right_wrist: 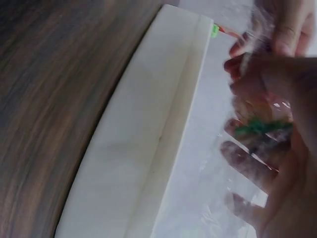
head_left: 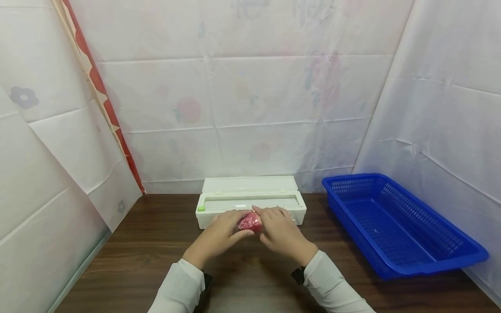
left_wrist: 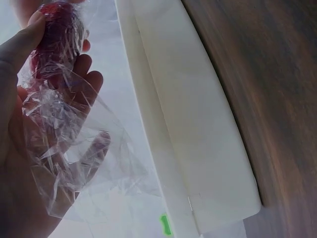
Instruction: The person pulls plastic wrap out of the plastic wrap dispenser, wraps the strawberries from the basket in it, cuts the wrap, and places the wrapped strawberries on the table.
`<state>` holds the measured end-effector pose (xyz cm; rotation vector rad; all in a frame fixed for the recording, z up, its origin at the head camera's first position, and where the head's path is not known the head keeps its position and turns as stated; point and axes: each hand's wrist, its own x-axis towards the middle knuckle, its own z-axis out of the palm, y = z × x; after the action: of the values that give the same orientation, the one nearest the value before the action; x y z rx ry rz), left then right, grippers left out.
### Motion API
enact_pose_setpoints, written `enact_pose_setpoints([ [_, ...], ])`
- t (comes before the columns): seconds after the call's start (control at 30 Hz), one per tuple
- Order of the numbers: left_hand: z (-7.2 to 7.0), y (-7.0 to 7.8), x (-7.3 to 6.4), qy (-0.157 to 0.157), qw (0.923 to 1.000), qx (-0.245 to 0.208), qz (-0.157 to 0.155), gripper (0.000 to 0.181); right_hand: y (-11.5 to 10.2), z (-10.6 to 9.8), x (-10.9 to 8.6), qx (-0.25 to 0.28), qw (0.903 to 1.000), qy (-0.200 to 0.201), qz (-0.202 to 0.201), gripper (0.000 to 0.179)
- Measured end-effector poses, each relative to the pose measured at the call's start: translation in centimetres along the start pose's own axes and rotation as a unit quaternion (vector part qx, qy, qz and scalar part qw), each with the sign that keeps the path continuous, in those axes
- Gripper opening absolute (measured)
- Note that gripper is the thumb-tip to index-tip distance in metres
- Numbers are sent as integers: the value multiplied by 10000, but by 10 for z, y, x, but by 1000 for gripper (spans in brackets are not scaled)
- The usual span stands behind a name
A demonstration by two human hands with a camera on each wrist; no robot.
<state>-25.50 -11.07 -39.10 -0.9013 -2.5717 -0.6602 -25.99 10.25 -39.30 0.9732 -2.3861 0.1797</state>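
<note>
A red, fruit-like thing [head_left: 250, 222] is wrapped in clear cling film, held up between both hands at the front of a white cling film dispenser [head_left: 209, 220]. My left hand [head_left: 217, 237] grips its left end, thumb on the near side. Loose crumpled film [left_wrist: 54, 124] hangs over the left palm and fingers in the left wrist view. The right hand [head_left: 282, 232] holds the other end, its fingers spread under film. Something green [right_wrist: 257, 126] shows through the film there. The palms hide much of the thing, so its exact kind is unclear.
The dispenser's lid [head_left: 249, 184] stands raised at the back, and a green slider [head_left: 201, 208] sits at its left end. To the right is a blue perforated plastic basket [head_left: 375, 226] on the dark wooden table [head_left: 129, 256]. White printed sheets [head_left: 242, 95] enclose the sides and back.
</note>
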Motion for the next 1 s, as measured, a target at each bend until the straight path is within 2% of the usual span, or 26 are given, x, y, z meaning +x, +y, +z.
enact_pose_setpoints([
  [0.23,-3,2,-1,235,9996,-21,171,54,0,5,0,-393,9983,423,123,48],
  [0.37,-7,4,-1,374,9990,-195,177,55,2,6,1,-219,9984,493,180,42],
  [0.57,-8,3,0,587,9974,-296,294,56,4,11,0,398,9966,536,486,43],
  [0.67,-9,4,1,686,9963,-436,284,56,4,13,0,894,9906,793,672,51],
  [0.83,-13,8,3,874,9915,-935,230,55,4,15,3,1946,9674,1422,778,58],
  [0.9,-14,9,4,967,9891,-1077,265,54,3,15,3,2139,9616,1527,793,55],
  [1.0,-16,10,5,1075,9871,-1151,272,54,2,15,3,2205,9589,1559,867,53],
])
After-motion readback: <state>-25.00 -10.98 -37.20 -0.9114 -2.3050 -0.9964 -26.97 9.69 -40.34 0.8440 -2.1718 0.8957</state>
